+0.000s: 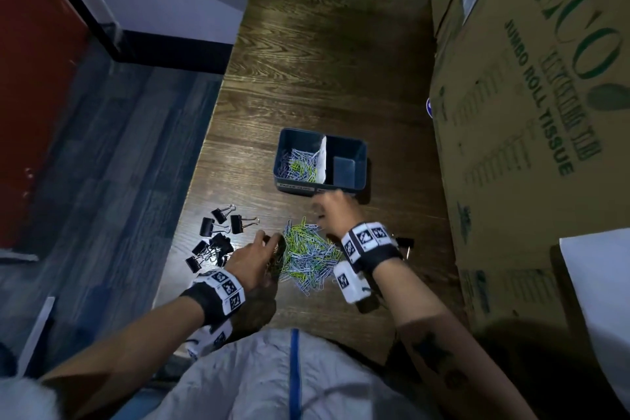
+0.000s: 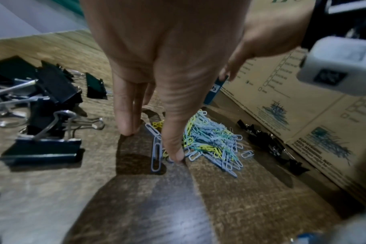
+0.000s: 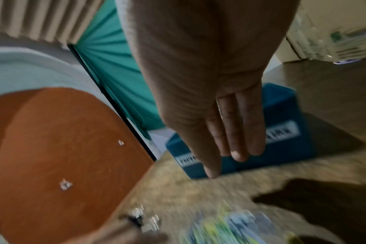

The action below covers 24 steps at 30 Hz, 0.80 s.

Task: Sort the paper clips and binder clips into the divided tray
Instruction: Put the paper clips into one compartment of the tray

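Observation:
A blue divided tray (image 1: 296,186) stands on the wooden table; its left compartment holds paper clips (image 1: 298,164), and its right one looks bare. A pile of blue, green and yellow paper clips (image 1: 312,256) lies near me. Black binder clips (image 1: 218,239) lie left of the pile. My left hand (image 1: 269,242) reaches down at the pile's left edge, fingers straight. In the left wrist view its thumb tip touches loose paper clips (image 2: 211,138) and its fingertips (image 2: 126,128) touch the table. My right hand (image 1: 324,211) hovers between pile and tray (image 3: 286,148), fingers (image 3: 238,148) straight, holding nothing.
A large cardboard box (image 1: 528,112) walls off the table's right side. A few more binder clips (image 2: 267,140) lie along its foot, right of the pile. The table's left edge (image 1: 201,160) drops to the floor just beyond the binder clips (image 2: 52,92).

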Each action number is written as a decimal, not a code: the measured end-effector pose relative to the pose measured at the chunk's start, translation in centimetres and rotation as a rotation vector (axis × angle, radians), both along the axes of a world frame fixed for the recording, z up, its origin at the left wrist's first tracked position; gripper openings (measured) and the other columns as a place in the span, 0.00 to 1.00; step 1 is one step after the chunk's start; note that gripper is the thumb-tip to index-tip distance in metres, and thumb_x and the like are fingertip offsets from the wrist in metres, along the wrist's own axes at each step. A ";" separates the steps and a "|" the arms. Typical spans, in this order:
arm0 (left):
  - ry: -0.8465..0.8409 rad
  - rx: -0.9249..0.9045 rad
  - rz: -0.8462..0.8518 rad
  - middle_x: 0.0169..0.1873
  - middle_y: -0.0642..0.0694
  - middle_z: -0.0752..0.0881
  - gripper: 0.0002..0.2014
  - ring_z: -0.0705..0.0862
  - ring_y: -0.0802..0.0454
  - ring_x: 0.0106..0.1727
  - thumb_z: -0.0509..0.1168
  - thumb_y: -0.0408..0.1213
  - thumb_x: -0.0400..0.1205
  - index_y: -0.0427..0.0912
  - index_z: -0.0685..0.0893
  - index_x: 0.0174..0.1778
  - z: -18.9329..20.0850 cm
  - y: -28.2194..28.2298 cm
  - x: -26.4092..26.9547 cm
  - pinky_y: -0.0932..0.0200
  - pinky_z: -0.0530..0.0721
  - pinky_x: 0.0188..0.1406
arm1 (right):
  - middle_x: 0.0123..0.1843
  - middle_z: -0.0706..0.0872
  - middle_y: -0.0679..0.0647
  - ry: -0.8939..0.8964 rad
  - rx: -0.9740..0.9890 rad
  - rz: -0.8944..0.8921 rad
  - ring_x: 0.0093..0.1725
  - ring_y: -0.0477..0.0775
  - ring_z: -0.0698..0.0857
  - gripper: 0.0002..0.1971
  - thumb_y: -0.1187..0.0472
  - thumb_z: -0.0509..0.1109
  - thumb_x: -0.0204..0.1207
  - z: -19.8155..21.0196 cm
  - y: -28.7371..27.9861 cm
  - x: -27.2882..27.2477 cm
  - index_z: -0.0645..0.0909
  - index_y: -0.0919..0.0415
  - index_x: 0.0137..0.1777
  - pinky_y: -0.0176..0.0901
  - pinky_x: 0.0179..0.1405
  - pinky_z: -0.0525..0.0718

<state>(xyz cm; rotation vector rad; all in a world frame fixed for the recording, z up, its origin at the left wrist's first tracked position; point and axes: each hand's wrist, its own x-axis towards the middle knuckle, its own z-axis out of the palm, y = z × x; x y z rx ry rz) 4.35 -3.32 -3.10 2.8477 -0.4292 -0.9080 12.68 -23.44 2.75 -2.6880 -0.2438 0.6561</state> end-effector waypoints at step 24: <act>-0.011 -0.321 0.127 0.51 0.44 0.83 0.15 0.82 0.45 0.48 0.73 0.32 0.76 0.45 0.81 0.56 -1.2 -2.6 1.3 0.58 0.77 0.46 | 0.68 0.80 0.59 0.128 0.017 -0.109 0.55 0.64 0.83 0.23 0.78 0.69 0.73 -5.2 -1.4 -7.3 0.76 0.50 0.58 0.55 0.50 0.84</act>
